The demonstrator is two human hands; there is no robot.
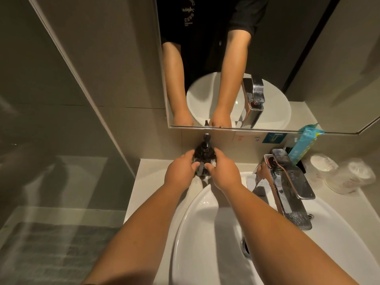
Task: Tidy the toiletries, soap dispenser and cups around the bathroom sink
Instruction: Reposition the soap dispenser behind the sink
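Observation:
A dark soap dispenser [60, 150] with a black pump stands upright on the white counter [148, 173], against the back wall to the left of the sink [205, 233]. My left hand [181, 171] grips its left side and my right hand [224, 171] its right side, fingers wrapped round the bottle's lower half. Two clear plastic-wrapped cups [327, 167] lie at the counter's far right. A teal toiletry packet [304, 142] leans against the wall behind the faucet.
A tall chrome faucet [287, 188] rises at the sink's right rim, close to my right forearm. The mirror [226, 58] hangs just above the dispenser. A glass shower panel [61, 120] and a grey floor mat [51, 254] lie to the left.

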